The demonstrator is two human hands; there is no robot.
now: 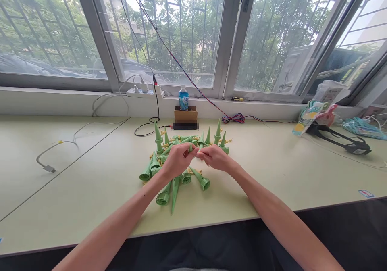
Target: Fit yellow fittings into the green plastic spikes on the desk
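My left hand [178, 157] is closed around a green plastic watering spike, of which only a small part [190, 147] shows between the fingers. My right hand [214, 157] meets it fingertip to fingertip in a closed pinch; what it grips is hidden or too small to make out. Beneath and around both hands lies a pile of similar green cone-shaped spikes with small yellow valves. One loose spike [200, 178] rests below the hands, its threaded open end toward me. Behind the right hand, a few spikes stand point up, among them a tall one [217, 133].
At the back stand a small cardboard box [186, 114] and a blue-labelled bottle [183, 98]. A white cable [48, 168] trails at left. A bundled red-and-blue wire [233, 118] lies near the sill. Black straps with a dark buckle [356, 146] and packets occupy the right.
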